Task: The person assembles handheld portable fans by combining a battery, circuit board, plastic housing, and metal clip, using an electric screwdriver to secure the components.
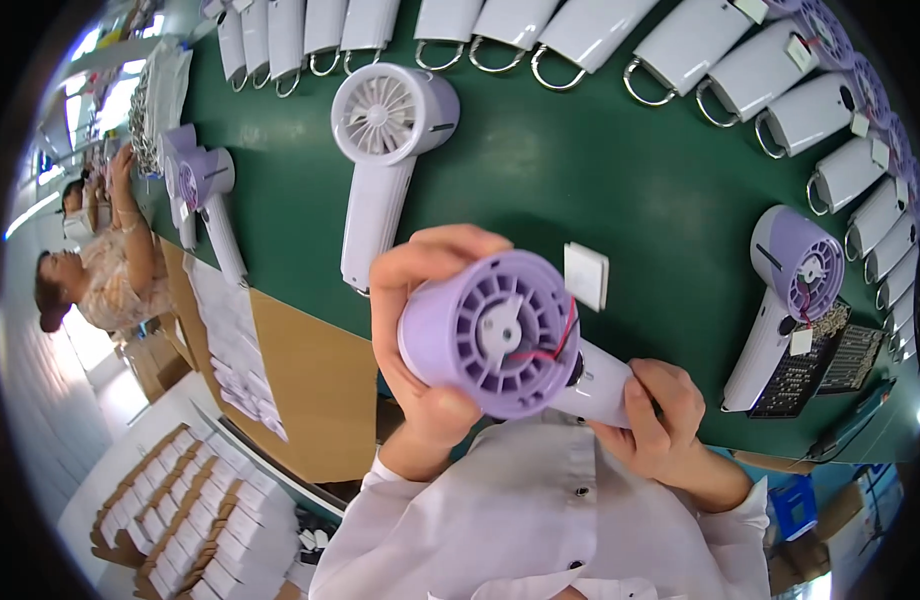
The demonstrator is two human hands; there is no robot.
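Between my hands is a handheld fan (420,345) with a round lilac head and a white handle, held above the green table. My left hand (410,330) wraps the head from its left side. My right hand (660,415) grips the end of the handle. The head's open face shows a ring of slots, a metal hub and red and black wires. Just beyond it a small white square piece (586,276) stands out by the head; whether it is attached I cannot tell. A finished-looking fan (378,205) with white blades lies farther off.
White fans with metal loops (580,40) line the table's far and right edges. At right, another lilac-headed fan (795,270) lies against black circuit boards (830,350). More fans (205,180) lie at left, near another person (110,270). Cardboard (315,390) and boxed white parts (195,510) are lower left.
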